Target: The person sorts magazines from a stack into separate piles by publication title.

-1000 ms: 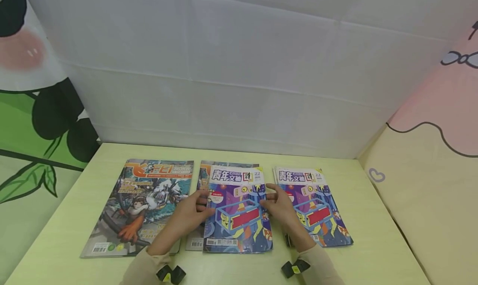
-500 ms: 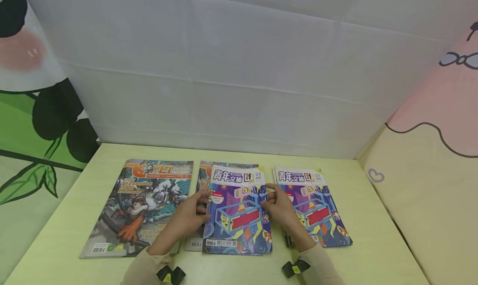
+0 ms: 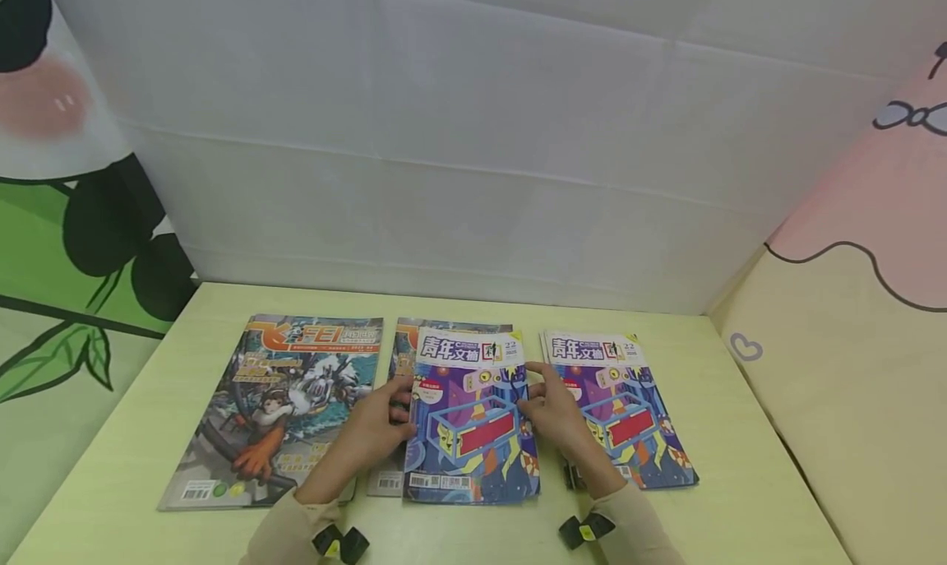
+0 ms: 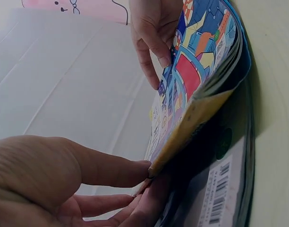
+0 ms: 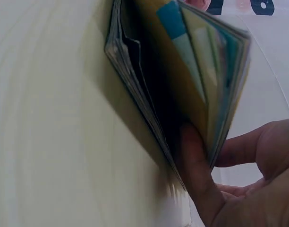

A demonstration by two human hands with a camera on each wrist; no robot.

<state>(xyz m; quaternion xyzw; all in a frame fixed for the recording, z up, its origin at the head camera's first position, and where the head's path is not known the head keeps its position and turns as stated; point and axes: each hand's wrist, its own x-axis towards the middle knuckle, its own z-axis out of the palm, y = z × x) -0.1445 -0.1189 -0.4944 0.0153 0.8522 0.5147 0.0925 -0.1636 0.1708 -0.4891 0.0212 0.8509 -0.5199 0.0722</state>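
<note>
In the head view, a purple magazine (image 3: 473,458) lies over a grey magazine (image 3: 385,479) in the middle of the table. My left hand (image 3: 373,425) pinches its left edge, thumb at the spine and fingers beneath. My right hand (image 3: 555,413) holds the opposite edge. The left wrist view has the purple magazine (image 4: 196,66) tilted and raised off the grey one (image 4: 215,189), whose barcode shows. From the right wrist, its page edges (image 5: 217,71) fan slightly apart, with the right hand's fingers (image 5: 196,175) tucked under them.
To the left lies a larger grey magazine (image 3: 274,417) with a colourful cover. Another stack topped by a purple magazine (image 3: 629,417) sits right, partly behind my right forearm. A white cloth wall (image 3: 444,178) rises behind the table (image 3: 740,466), with painted panels on both sides.
My left thumb has drawn back a little from the cover toward the purple magazine's left edge. The magazine has shifted only slightly between both hands, and my right hand stays nearly in place.
</note>
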